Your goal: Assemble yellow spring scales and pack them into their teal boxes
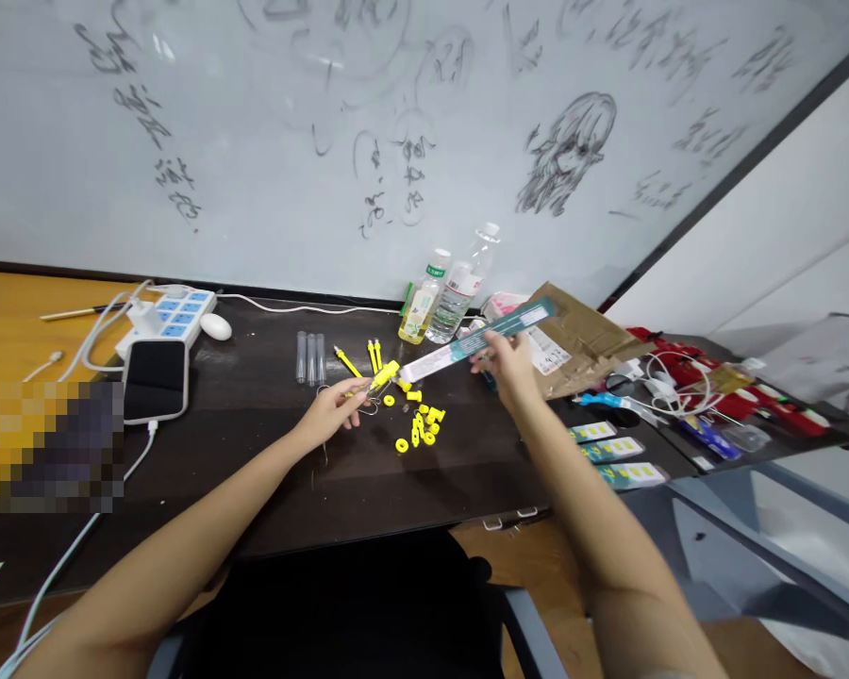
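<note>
My left hand (pixel 334 411) pinches a bright yellow plastic piece (pixel 385 375) with thin wire trailing from it, just above the table. In my right hand (pixel 510 366) is a long, narrow teal-and-white package (pixel 467 346). It tilts down to the left, its white end close to the yellow piece; whether they touch I cannot tell. Below lie several loose yellow plastic parts (pixel 417 431), some of them ring-shaped. Behind my left hand are yellow sticks (pixel 346 361) and clear tubes (pixel 311 358).
Two bottles, one yellowish (pixel 417 313) and one clear (pixel 456 300), stand against the whiteboard (pixel 269 189). A brown paper bag (pixel 587 335) lies right of them, with several teal packs (pixel 619 451) nearer me. Left are a phone (pixel 156 379) and a power strip (pixel 184 311) with cables.
</note>
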Tool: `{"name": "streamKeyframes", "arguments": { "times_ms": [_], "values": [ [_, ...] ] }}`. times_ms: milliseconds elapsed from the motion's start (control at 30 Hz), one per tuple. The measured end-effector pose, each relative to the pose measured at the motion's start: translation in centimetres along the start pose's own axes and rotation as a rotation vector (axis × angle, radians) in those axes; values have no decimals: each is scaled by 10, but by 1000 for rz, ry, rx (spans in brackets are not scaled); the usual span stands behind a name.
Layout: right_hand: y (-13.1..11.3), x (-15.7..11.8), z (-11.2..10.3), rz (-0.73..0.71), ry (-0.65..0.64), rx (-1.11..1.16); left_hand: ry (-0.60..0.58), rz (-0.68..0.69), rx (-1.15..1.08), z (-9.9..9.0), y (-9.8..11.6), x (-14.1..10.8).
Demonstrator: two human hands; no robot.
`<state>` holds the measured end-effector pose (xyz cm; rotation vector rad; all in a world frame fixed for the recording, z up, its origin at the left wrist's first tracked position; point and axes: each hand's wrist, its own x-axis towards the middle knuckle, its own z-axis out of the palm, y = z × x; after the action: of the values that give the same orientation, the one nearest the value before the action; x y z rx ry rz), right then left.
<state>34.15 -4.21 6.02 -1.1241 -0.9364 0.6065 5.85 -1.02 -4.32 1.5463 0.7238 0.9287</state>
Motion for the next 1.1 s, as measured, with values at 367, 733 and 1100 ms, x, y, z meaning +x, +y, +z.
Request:
{"name": "streamKeyframes", "arguments": {
  "times_ms": [367, 733, 1100],
  "values": [
    [93, -6, 34, 450, 213, 361, 98, 310, 790, -24, 13, -6],
    [98, -12, 34, 270, 192, 285, 62, 361, 927, -10, 11, -11],
    [93, -11, 30, 203, 195, 312, 65, 358, 893, -12, 9, -10]
  ]
}}
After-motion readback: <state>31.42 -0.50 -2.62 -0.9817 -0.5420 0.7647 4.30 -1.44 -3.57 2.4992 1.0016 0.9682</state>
